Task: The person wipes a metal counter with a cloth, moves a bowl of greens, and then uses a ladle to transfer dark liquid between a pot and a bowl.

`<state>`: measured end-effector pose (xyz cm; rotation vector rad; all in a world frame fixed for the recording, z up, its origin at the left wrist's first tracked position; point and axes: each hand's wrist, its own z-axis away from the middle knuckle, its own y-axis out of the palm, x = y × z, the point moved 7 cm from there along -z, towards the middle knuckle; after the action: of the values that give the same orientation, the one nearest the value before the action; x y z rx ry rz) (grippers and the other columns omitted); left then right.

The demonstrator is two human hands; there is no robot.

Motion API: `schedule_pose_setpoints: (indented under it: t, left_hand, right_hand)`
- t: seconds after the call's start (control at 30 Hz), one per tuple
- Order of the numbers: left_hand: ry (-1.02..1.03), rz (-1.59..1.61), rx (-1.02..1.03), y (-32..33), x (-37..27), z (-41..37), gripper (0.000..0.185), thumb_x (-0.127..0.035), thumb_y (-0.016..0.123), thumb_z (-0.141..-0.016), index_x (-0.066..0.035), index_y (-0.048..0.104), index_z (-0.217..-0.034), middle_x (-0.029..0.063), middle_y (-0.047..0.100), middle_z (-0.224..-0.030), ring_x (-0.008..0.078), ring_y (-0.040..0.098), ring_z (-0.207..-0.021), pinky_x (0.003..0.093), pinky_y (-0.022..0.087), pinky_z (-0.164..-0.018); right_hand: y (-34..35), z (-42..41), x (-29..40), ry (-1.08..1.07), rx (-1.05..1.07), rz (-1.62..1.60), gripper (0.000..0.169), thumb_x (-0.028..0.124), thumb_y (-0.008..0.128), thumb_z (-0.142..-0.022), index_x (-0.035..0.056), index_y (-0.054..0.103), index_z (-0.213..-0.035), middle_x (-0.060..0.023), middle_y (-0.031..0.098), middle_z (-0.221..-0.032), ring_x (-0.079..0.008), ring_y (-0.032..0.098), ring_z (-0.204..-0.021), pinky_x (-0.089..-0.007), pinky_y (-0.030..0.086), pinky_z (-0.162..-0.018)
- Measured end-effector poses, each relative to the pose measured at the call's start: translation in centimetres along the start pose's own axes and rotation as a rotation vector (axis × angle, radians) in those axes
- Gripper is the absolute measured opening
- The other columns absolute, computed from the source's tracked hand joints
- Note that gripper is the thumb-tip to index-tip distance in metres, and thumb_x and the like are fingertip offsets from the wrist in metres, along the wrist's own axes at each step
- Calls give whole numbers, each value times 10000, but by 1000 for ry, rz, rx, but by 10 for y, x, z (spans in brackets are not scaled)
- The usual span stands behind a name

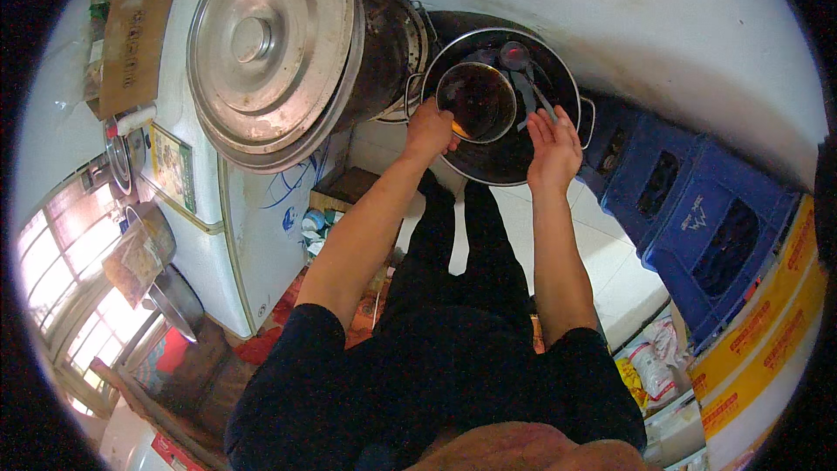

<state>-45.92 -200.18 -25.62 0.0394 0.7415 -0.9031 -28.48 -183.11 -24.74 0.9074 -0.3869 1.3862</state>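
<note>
A wide metal pot (pixel 567 65) with two loop handles stands by the wall, dark inside. Over its opening, my left hand (pixel 429 129) grips a smaller round metal pan (pixel 508 82) at its near left rim, with a bit of orange showing beside the fingers. Dark liquid (pixel 476 101) fills the pan. My right hand (pixel 554 150) is at the pot's right side, its fingers fairly straight around the handle end of a metal ladle (pixel 540 95). The ladle's bowl lies towards the pot's far side. How firmly the fingers close on the handle is hard to see.
A large lidded metal pot (pixel 288 78) rises close on the left, before a white refrigerator (pixel 261 242). Blue plastic crates (pixel 693 209) line the right side. A cardboard box (pixel 136 46) sits on top at far left. Bagged goods (pixel 654 366) lie at lower right.
</note>
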Motion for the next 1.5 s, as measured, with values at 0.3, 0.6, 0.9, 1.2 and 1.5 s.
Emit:
schedule_pose_setpoints:
  t: [0.3,0.6,0.9,1.2,1.5]
  left_hand:
    - [45,-44,-27,-2,-2,-9,204,-91,438,-926,8,539,-1073,135,647,-680,197,621,-480,319,457,-399]
    - [32,54,-11,-1,-2,-11,190,-88,452,-936,1,535,-1081,128,655,-684,191,614,-464,319,440,-367]
    - [26,-1,20,-2,2,-7,206,-59,446,-924,7,531,-1100,133,660,-696,191,611,-474,328,455,-387]
    - [47,-28,-3,-2,1,-6,191,-73,461,-902,21,527,-1054,136,651,-678,197,618,-471,323,456,-382]
    - [27,31,15,-2,4,-5,231,-82,450,-904,2,535,-1102,130,653,-681,180,621,-471,314,457,-379]
  right_hand:
    - [1,38,15,-28,108,71,400,216,525,-1011,-57,508,-1304,-201,644,-1104,-264,669,-977,-367,555,-866]
    - [25,83,11,-752,492,1143,283,79,486,-993,-32,588,-1233,-200,629,-1162,-318,638,-1037,-376,504,-919]
    - [-8,38,13,-116,67,100,414,234,504,-1020,-46,491,-1326,-236,618,-1157,-289,662,-1005,-384,545,-897]
    - [-29,-27,-48,-19,-162,-15,392,234,522,-1007,-50,490,-1277,-247,608,-1131,-317,667,-990,-382,562,-880]
    - [-22,-49,-68,16,-227,-99,368,231,549,-983,-19,521,-1253,-222,604,-1122,-308,654,-953,-378,566,-840]
